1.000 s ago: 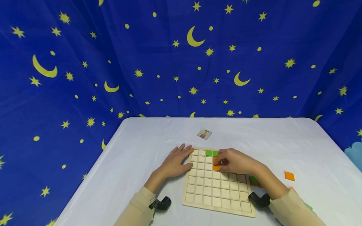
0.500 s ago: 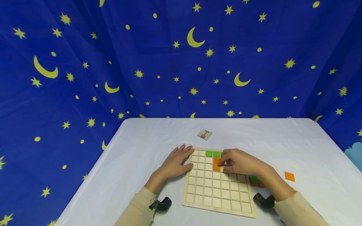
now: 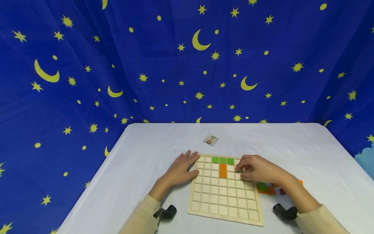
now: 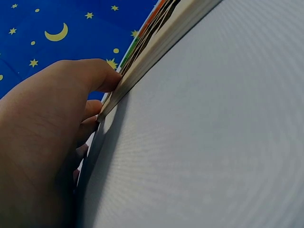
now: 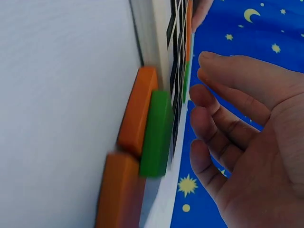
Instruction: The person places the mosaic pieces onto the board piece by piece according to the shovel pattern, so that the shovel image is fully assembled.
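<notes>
A wooden grid board [image 3: 214,197] lies on the table, with three green tiles [image 3: 223,160] in its far row and two orange tiles [image 3: 223,174] below the middle one. My left hand [image 3: 181,168] rests along the board's left edge, fingers spread, the thumb touching the rim in the left wrist view. Over the board's right side hovers my right hand [image 3: 261,169], its fingers loosely bent. In the right wrist view nothing sits between thumb and fingers. Beside the board's right edge, a loose green tile [image 5: 156,135] lies against an orange tile [image 5: 138,111].
Past the board's far edge lies a small card [image 3: 211,139] printed with a grid pattern. More loose orange tiles [image 3: 271,190] and a red piece [image 3: 282,191] lie right of the board, partly behind the right forearm. A blue star-patterned curtain [image 3: 163,58] surrounds the white table.
My right hand has let go of the orange tiles and moved right across the board, uncovering them and the third green tile. The left hand has stayed in place.
</notes>
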Available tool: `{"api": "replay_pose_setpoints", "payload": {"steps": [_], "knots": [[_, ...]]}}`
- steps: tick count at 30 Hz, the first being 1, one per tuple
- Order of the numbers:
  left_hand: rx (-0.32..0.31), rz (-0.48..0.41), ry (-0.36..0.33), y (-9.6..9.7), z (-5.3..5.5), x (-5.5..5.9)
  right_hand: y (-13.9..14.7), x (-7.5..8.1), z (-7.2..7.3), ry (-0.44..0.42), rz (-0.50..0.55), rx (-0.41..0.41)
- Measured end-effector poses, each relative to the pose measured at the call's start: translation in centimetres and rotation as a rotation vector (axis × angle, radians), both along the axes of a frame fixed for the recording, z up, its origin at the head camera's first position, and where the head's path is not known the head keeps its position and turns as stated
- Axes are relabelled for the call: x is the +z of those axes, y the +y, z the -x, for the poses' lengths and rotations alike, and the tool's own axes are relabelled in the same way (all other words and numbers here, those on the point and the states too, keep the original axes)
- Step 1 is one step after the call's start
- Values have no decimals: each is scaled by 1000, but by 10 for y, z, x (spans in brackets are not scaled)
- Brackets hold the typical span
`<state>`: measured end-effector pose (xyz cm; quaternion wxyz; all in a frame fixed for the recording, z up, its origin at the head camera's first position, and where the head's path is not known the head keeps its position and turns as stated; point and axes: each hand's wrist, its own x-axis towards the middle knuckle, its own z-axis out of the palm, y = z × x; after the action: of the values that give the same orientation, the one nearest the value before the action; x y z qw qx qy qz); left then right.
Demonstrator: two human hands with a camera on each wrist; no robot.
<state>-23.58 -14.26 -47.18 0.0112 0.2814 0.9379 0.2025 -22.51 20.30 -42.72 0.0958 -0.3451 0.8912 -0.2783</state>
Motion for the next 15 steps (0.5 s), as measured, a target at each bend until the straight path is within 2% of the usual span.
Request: {"api": "replay_pose_setpoints", "payload": {"steps": [11,15], "knots": [[1,0,3,0,0,2,26,2,-2,-46,-9,-90],[2,2,2,0,0,1,39,3,-4,-67,-20,-149]]}}
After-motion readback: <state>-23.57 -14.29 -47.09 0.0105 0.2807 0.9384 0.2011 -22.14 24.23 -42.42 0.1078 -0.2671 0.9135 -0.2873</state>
